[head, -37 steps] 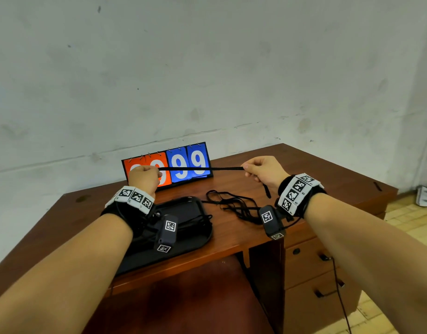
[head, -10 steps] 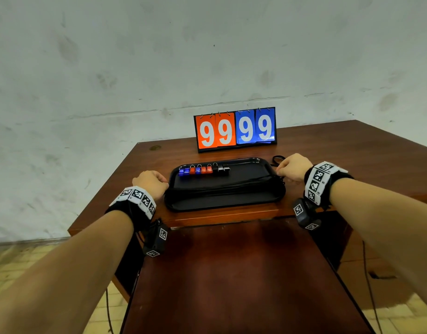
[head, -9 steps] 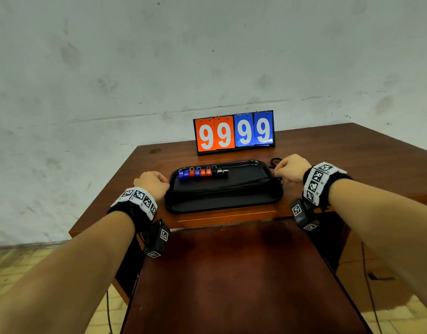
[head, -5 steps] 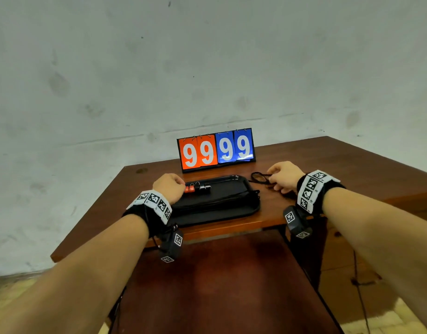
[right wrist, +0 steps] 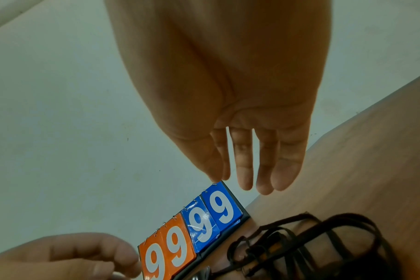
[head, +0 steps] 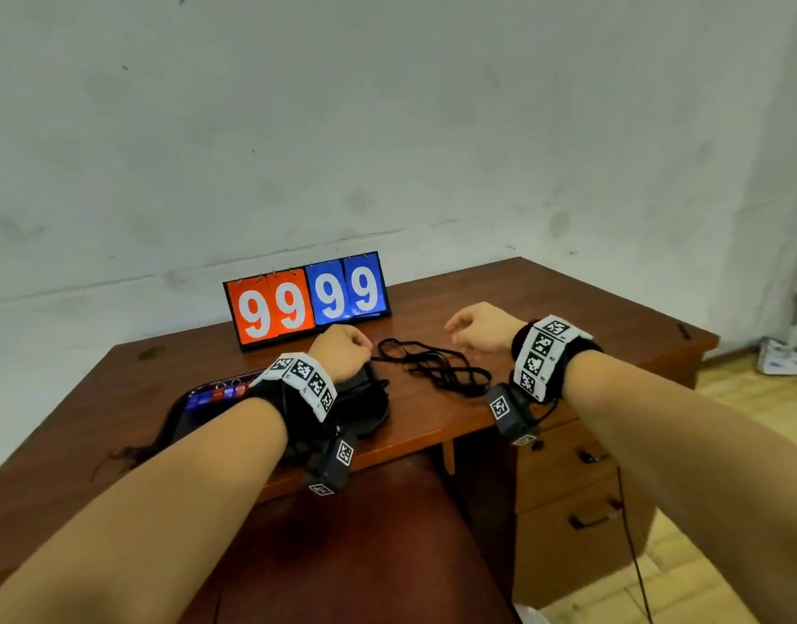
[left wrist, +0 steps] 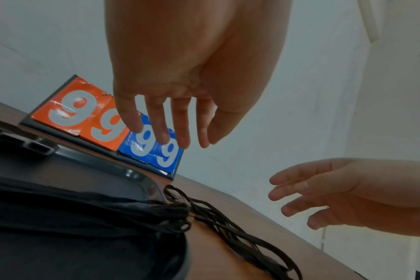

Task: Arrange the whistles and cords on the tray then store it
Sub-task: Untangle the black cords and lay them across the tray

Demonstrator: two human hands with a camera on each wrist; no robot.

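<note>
A black tray (head: 177, 409) lies on the desk's left part, half hidden under my left forearm. A row of blue and red whistles (head: 216, 393) sits along its far rim. Several black cords (left wrist: 84, 208) lie straightened across the tray (left wrist: 132, 173). A loose tangle of black cords (head: 432, 364) rests on the desk just right of it. My left hand (head: 342, 351) hovers over the tray's right end, fingers relaxed (left wrist: 180, 140), holding nothing. My right hand (head: 468, 328) floats above the tangle (right wrist: 312, 238), its fingers spread and empty (right wrist: 247, 183).
A flip scoreboard (head: 306, 301) reading 9999 stands behind the tray near the wall. The brown desk (head: 567, 299) has drawers (head: 567, 488) under its right side. A brown wooden surface (head: 342, 556) lies between me and the desk.
My left hand has moved from the whistle end of the tray to its right end. My right hand has let go of the loose cords and lifted, fingers spread.
</note>
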